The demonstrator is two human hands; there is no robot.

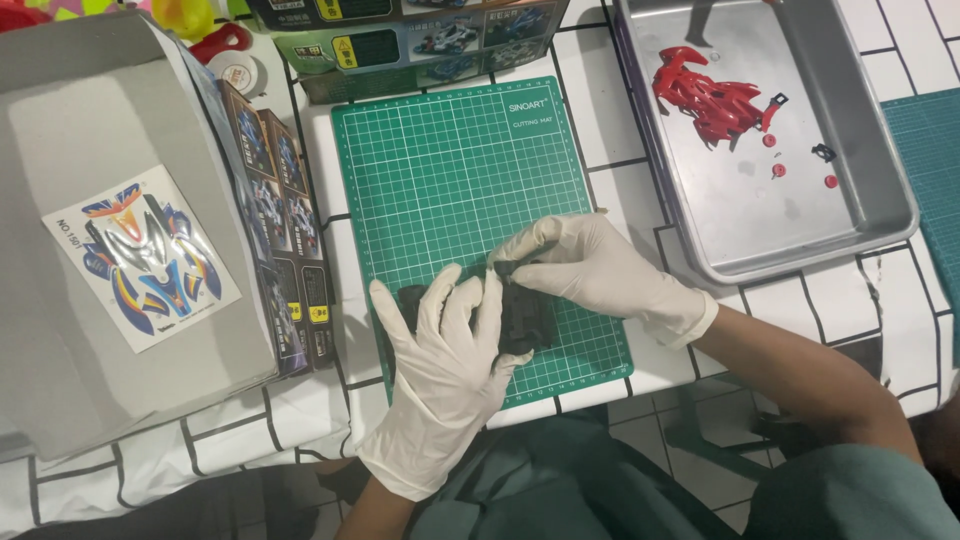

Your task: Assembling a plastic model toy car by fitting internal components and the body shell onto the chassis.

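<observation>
Head view looks straight down on a white surface (610, 110) ruled with black lines, where a green cutting mat (450, 170) lies near the middle of the front edge. Both hands wear pale rubber gloves. On the mat's near half sits a black plastic toy car frame (520, 310), and the two hands meet over it. Left hand (450, 370) lies across the frame's left part with its fingers spread and curled down on the plastic, pinning it to the mat. Right hand (590, 265) comes in from the right edge and pinches the frame's far end between thumb and fingertips (what exactly sits under those fingertips is too dark to make out).

Toward the back right corner stands a metal tray (860, 130), well apart from the hands, holding a red toy car shell (710, 95) and a few small red bits (800, 170). At the left edge lies an open grey cardboard box (90, 330) with a sheet of blue and orange stickers (145, 255) in it. More printed boxes (290, 210) lie between it and the mat.
</observation>
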